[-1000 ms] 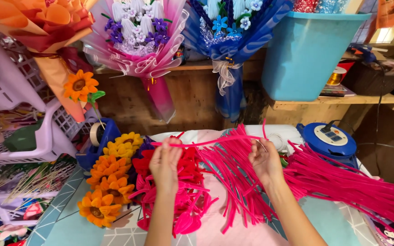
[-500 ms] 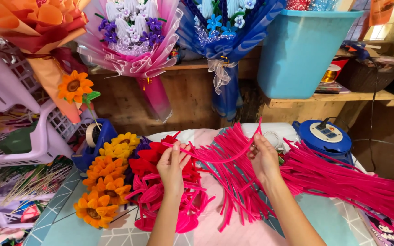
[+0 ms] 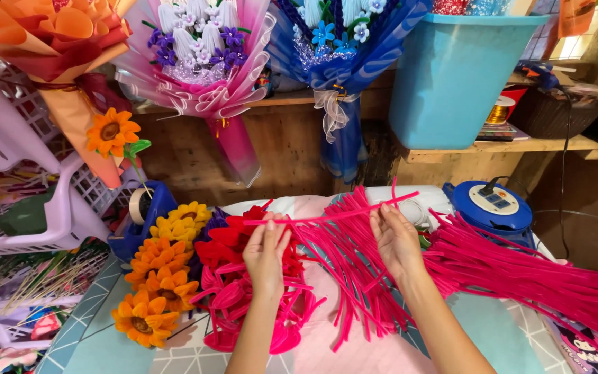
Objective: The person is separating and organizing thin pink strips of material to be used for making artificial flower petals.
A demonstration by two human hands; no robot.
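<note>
far left: white plastic baskets (image 3: 43, 208) stacked, green stems and sticks poking out under them. an orange wrapped bouquet (image 3: 57, 41) hangs top left w/ a loose orange paper flower (image 3: 111, 131) below it. at the table's (image 3: 91, 346) left edge, a blue tape holder (image 3: 143, 215) w/ a tape roll, then a row of yellow and orange paper flowers (image 3: 160, 277) running toward the near left corner. next to them a heap of red and pink petal shapes (image 3: 243, 305).

left hand (image 3: 266, 253) over that heap, fingers pinched shut on one end of a single pink pipe cleaner (image 3: 333, 216). the cleaner runs across, raised above the table centre, to the right hand (image 3: 396, 239), thumb and fingers closed on it near the other end. under both hands a spread bunch of pink pipe cleaners (image 3: 354, 277).

behind, pink bouquet (image 3: 205, 62) and blue bouquet (image 3: 337, 55) lean on a wood shelf. right: a teal bin (image 3: 458, 76), glittery stuff in it, can't tell what. blue cord reel (image 3: 496, 204) at the far right corner, and a big bundle of pink pipe cleaners (image 3: 541, 277) along the right edge.
</note>
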